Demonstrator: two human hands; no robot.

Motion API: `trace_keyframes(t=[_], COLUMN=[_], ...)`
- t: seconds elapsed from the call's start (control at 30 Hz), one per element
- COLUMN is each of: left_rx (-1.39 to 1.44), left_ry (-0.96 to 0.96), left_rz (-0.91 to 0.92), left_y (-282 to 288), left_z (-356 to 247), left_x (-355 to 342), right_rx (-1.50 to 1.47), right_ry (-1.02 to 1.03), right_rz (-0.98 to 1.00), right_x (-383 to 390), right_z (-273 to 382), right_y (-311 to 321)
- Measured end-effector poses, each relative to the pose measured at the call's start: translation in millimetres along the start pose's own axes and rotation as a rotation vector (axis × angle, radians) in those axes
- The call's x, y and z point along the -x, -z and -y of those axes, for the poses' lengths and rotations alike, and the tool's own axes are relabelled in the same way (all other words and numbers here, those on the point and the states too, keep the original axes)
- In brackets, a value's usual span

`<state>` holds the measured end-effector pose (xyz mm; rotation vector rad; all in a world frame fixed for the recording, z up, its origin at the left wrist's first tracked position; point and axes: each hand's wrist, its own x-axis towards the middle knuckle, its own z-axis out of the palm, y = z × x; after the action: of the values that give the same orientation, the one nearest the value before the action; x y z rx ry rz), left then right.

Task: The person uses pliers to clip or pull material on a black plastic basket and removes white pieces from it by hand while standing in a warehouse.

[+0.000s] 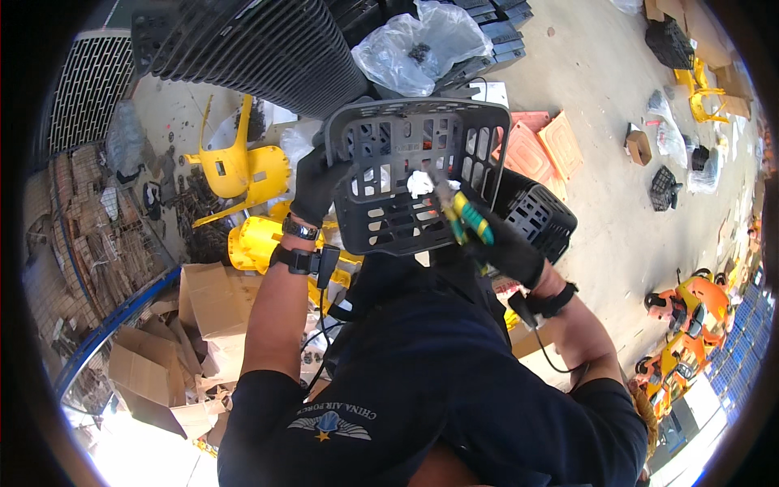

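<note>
A black plastic basket (410, 105) with slotted walls is held up in front of my body, its open side toward me. My gloved left hand (318, 188) is closed on its left rim. In my gloved right hand (513, 253) is a pair of pliers (469, 215) with green and yellow handles. The pliers' jaws point into the basket; whether they touch it I cannot tell. Just left of the jaws shows a small white patch (420, 184), too unclear to name. Another black basket (540, 215) sits below, beyond my right hand.
A tall stack of black baskets (243, 57) stands at the far left, beside a clear plastic bag (418, 53). Yellow chairs (235, 170) and cardboard boxes (146, 365) lie to the left. Orange-red panels (544, 146) rest on the floor; orange toy vehicles (690, 316) stand at right.
</note>
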<state>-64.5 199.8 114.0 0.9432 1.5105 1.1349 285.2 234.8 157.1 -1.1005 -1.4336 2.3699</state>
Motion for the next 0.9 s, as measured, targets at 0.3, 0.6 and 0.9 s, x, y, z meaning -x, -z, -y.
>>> trace_keyframes(t=[0.3,0.6,0.9], left_rx=[0.039,0.025,-0.008], left_ry=[0.036,-0.005,0.005], left_rz=[0.030,0.030,0.027], left_y=[-22.2,-32.0,-38.8], left_z=[-36.4,-37.9,-35.7], left_x=[14.3,24.5,30.8], right_rx=[-0.044,-0.122,-0.153], right_ry=[-0.002,-0.048,-0.144], right_rz=[-0.009,-0.031,-0.115], right_x=[-40.5,-33.9,-25.8], right_z=[6.1,12.5,9.7], right_y=[12.7,7.1,1.8])
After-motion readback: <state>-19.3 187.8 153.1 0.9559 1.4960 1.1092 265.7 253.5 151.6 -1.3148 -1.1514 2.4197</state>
